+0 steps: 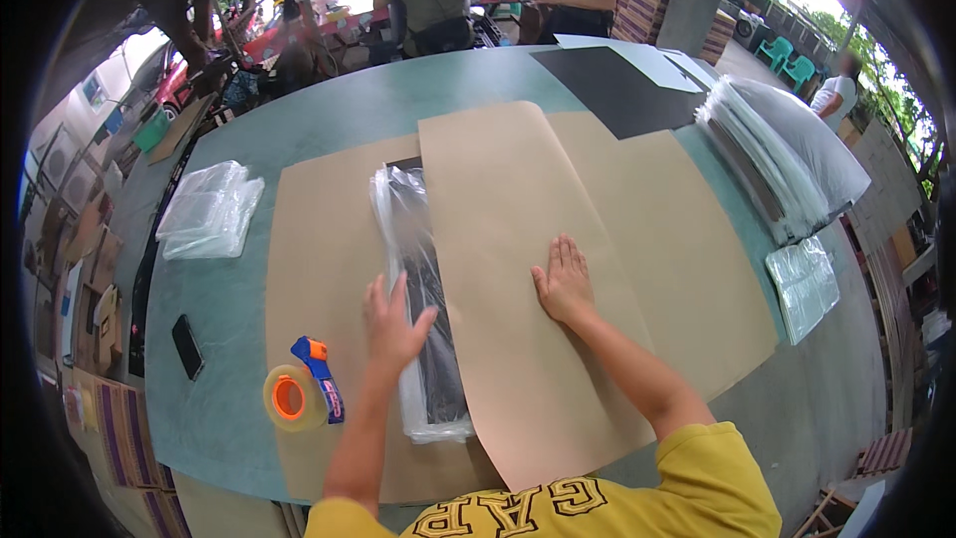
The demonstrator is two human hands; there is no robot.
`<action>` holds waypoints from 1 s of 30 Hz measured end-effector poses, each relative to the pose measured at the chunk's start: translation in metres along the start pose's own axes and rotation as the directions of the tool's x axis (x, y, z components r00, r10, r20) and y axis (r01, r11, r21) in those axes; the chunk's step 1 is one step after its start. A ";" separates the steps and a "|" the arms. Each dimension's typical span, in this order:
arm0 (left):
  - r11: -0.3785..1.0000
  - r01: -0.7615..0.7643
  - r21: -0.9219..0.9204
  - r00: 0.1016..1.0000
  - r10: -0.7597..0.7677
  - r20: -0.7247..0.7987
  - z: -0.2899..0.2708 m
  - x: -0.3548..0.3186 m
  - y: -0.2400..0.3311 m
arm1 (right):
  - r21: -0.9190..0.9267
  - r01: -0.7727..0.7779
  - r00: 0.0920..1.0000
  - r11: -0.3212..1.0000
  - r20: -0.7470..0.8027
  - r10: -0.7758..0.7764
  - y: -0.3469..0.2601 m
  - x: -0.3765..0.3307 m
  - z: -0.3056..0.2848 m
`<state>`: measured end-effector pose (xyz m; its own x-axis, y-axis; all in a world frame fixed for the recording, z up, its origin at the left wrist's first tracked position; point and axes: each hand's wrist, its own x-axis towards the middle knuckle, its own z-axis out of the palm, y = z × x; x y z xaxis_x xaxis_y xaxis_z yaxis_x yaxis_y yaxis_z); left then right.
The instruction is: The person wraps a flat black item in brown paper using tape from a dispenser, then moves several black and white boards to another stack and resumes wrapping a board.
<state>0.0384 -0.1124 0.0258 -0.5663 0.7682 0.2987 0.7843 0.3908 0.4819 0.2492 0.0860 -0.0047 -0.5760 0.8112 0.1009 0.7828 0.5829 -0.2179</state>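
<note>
A large sheet of brown kraft paper (299, 239) lies on the green table, its right side folded over as a broad flap (498, 199). Partly under that flap is a long, dark, flat bundle (438, 359) wrapped in clear plastic. My right hand (565, 284) rests flat on the flap, fingers stretched out. Over the bundle's left edge is my left hand (398, 324), fingers apart and slightly blurred, holding nothing. Left of my left forearm sits a tape dispenser (317, 364) with a roll of clear tape (296, 399) beside it on the paper.
On the green table (209, 438) lie a phone (187, 347) and folded plastic bags (211, 209) at left. At right are a tall stack of plastic-wrapped sheets (772, 159) and another plastic packet (803, 287). Dark board (617, 90) lies far right. Other people (433, 0) work beyond.
</note>
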 end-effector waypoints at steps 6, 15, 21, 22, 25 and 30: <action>0.860 0.377 0.343 0.903 -0.258 -0.344 -0.082 -0.146 -0.051 | -0.002 0.023 0.999 1.000 -0.041 -0.023 -0.010 0.001 0.000; 0.789 0.439 0.430 0.887 -0.304 -0.349 -0.119 -0.187 -0.134 | -0.125 0.023 0.999 0.992 0.039 -0.019 -0.003 0.006 0.003; 0.632 0.613 0.474 0.768 -0.335 -0.546 -0.163 -0.242 -0.222 | -0.083 0.042 0.999 0.996 0.007 -0.042 -0.017 0.006 0.000; 0.624 0.606 0.493 0.768 -0.297 -0.568 -0.169 -0.239 -0.226 | -0.087 0.040 0.999 0.995 0.009 -0.040 -0.016 0.006 0.001; 0.553 0.651 0.519 0.743 -0.326 -0.584 -0.166 -0.200 -0.208 | -0.115 0.021 1.000 0.993 0.013 -0.019 -0.011 0.008 0.001; 0.778 0.529 0.339 0.849 -0.489 -0.200 -0.121 -0.168 -0.197 | -0.093 0.042 0.999 0.995 -0.012 -0.043 -0.008 0.010 0.004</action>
<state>-0.0513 -0.3797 -0.0199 -0.9152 0.3594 0.1824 0.3969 0.8822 0.2533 0.2365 0.0896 -0.0055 -0.6060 0.7860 0.1222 0.7767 0.6178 -0.1225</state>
